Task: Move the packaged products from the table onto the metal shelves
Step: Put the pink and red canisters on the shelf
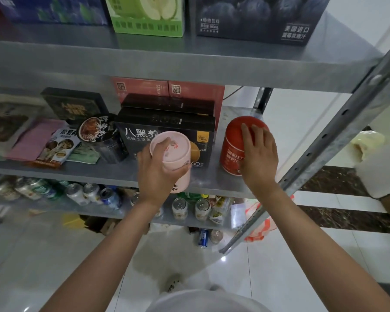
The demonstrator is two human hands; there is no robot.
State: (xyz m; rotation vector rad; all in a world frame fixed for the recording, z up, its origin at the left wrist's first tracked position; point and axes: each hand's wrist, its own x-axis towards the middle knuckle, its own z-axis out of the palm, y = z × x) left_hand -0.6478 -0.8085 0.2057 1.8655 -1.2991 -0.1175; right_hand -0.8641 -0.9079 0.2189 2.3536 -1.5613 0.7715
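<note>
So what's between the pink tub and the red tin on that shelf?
Just bare shelf, in the head view. The left hand grips the pink tub, the right hand holds the red tin, and a black box stands behind the gap.

One wide-angle camera sat on the person's head, facing forward and tilted down at the metal shelves. It stood close: the left hand and right hand reached the middle shelf's front edge near mid-frame. The upright post at the shelves' right front corner ran diagonally, probably skewed by the lens. The floor filled the lower frame, and the top shelf was cropped above.
</note>
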